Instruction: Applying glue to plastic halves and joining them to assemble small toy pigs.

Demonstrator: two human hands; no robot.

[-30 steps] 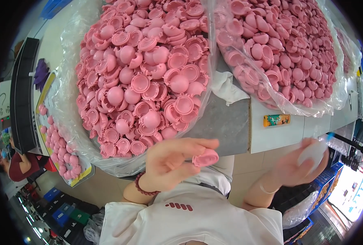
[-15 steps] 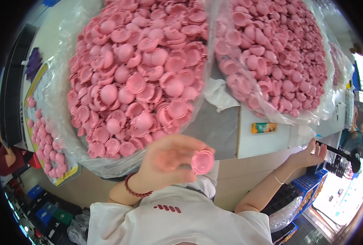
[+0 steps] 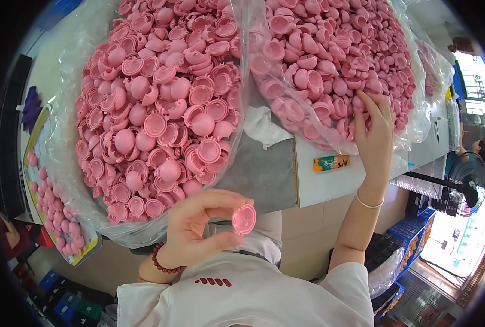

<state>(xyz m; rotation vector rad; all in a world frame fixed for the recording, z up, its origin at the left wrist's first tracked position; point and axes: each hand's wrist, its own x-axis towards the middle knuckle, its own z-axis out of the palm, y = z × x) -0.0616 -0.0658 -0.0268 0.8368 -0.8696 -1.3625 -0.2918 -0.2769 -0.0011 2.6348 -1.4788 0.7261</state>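
Observation:
My left hand [image 3: 199, 222] is closed, pinching a small pink plastic half-shell [image 3: 244, 219] between thumb and fingers, its hollow side showing. It hovers in front of a big clear bag heaped with pink half-shells [image 3: 155, 125]. My right hand [image 3: 374, 128] reaches over the near edge of a second heap of pink half-shells [image 3: 335, 60] in another clear bag. Its fingers are bent and apart at the pieces, and no shell shows between them.
A white crumpled cloth [image 3: 265, 128] lies between the bags. Near the table's front edge sits a small green and orange packet [image 3: 331, 163]. At the left, several pink rounded pieces [image 3: 62, 218] rest on a yellow-edged board. A black fan [image 3: 467, 177] stands at the right.
My right hand has risen from the lower right to the right heap. My left hand has shifted slightly left with the half-shell still in it. The view has shifted too.

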